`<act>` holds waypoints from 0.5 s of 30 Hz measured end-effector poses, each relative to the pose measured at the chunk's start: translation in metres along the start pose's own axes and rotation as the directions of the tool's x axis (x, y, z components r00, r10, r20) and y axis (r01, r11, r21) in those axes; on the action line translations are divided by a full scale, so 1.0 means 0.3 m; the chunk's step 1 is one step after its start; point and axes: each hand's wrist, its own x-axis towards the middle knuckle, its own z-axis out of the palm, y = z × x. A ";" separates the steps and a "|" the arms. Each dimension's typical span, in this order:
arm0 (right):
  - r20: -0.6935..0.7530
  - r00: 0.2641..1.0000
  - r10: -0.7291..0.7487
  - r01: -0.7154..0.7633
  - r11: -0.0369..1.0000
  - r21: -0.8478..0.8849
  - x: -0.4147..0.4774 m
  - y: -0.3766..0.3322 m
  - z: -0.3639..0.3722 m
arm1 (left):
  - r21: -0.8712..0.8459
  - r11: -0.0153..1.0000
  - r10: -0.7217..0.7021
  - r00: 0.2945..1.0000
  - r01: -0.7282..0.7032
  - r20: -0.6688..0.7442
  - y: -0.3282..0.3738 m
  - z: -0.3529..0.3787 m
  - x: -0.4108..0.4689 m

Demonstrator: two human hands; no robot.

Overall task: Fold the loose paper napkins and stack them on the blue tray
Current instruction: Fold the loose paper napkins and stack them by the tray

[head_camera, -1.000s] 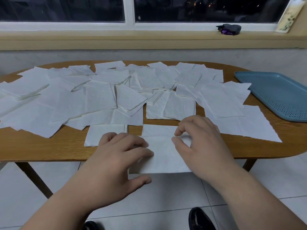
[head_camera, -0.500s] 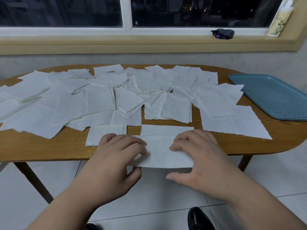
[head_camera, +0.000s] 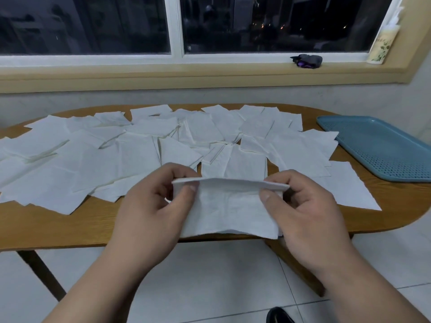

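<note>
Napkin [head_camera: 229, 206], paper (light, limp, tears easily): left hand [head_camera: 149, 210] and right hand [head_camera: 300, 213] pinch its top corners, left of blue tray [head_camera: 382, 148].

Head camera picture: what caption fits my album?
Left hand and right hand pinch a paper napkin by its top corners above a wooden table of loose napkins, beside a blue tray.

Matt paper napkins [head_camera: 144, 157], wood-grain table [head_camera: 70, 224]

Single head view, forward-down, close over table [head_camera: 58, 229] edge.
</note>
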 end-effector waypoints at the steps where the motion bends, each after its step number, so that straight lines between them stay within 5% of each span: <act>1: -0.002 0.999 0.036 -0.036 0.999 0.010 0.008 0.004 0.003 | 0.002 1.000 -0.025 0.999 0.025 0.021 -0.001 0.009 0.018; 6: 0.008 0.997 0.078 -0.073 0.963 -0.260 0.049 0.075 0.003 | 0.156 0.984 -0.104 0.985 0.083 0.134 -0.062 0.065 0.061; 15: 0.131 0.991 0.024 0.069 0.754 -0.654 0.074 0.125 -0.018 | 0.552 0.776 0.167 0.943 -0.305 0.287 -0.150 0.080 0.056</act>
